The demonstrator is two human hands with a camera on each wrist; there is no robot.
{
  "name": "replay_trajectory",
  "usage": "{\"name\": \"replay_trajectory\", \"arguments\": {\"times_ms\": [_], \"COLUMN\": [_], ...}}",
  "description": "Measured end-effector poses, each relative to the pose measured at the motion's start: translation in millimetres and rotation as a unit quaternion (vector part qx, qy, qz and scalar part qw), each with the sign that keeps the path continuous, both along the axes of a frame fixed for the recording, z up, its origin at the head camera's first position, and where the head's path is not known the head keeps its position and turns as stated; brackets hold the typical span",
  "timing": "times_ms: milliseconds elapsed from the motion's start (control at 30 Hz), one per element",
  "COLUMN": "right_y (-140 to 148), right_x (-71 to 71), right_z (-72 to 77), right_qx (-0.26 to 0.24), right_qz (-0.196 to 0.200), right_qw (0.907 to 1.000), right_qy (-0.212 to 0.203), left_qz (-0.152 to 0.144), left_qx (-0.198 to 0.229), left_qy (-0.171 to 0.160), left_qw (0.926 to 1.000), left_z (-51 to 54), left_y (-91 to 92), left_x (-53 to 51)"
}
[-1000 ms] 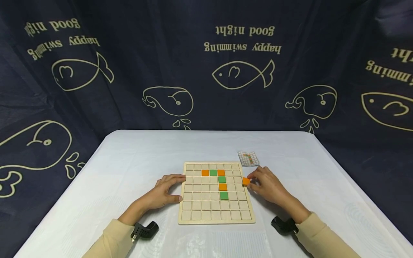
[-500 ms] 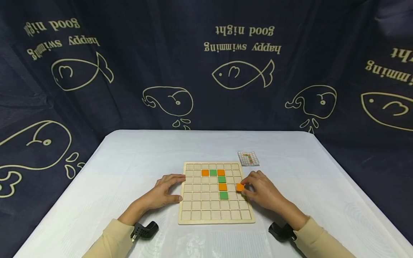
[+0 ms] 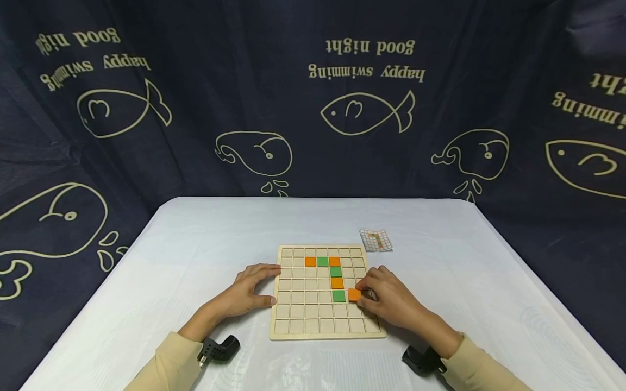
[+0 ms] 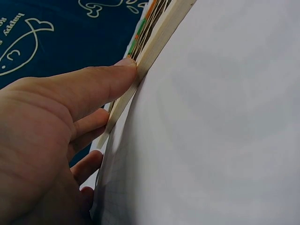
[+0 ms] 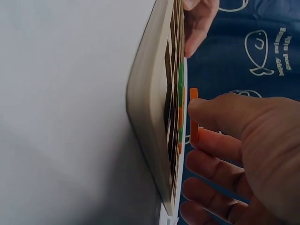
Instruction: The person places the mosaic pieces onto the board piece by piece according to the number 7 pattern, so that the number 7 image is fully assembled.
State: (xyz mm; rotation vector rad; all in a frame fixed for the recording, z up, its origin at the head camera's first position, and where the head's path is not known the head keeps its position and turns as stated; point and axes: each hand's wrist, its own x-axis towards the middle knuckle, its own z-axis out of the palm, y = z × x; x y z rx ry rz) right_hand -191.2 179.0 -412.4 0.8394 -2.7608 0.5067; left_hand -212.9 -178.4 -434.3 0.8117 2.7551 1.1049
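Note:
A wooden grid board (image 3: 311, 311) lies on the white table, with orange and green square tiles set in an upside-down L. My left hand (image 3: 246, 293) rests against the board's left edge, thumb and fingertips touching the rim; the left wrist view shows the thumb (image 4: 103, 84) lying straight on it. Between thumb and fingertips my right hand (image 3: 393, 298) pinches an orange square tile (image 3: 354, 295), just right of the lowest green tile (image 3: 338, 296). In the right wrist view, this pinched tile (image 5: 193, 119) stands off the board's surface, held above it.
Behind the board's far right corner lies a small printed card (image 3: 376, 240) with a coloured grid pattern. Black wrist cameras (image 3: 221, 348) sit at both cuffs. A dark blue curtain (image 3: 313, 163) with fish drawings hangs beyond the table's far edge.
My right hand has carried the orange tile left and nearer, from the board's right edge to beside the lowest green tile. The left hand has stayed where it was.

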Motion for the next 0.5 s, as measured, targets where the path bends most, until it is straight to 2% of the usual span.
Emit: {"name": "replay_trajectory", "arguments": {"times_ms": [500], "right_y": [-13.2], "right_x": [8.6], "right_z": [-1.7], "right_qx": [-0.004], "right_qz": [0.027], "right_qw": [0.9996], "right_qy": [-0.002], "left_qz": [-0.004], "left_qx": [0.005], "left_qy": [-0.003], "left_qw": [1.0000], "left_z": [1.3], "left_y": [0.2], "left_x": [0.2]}}
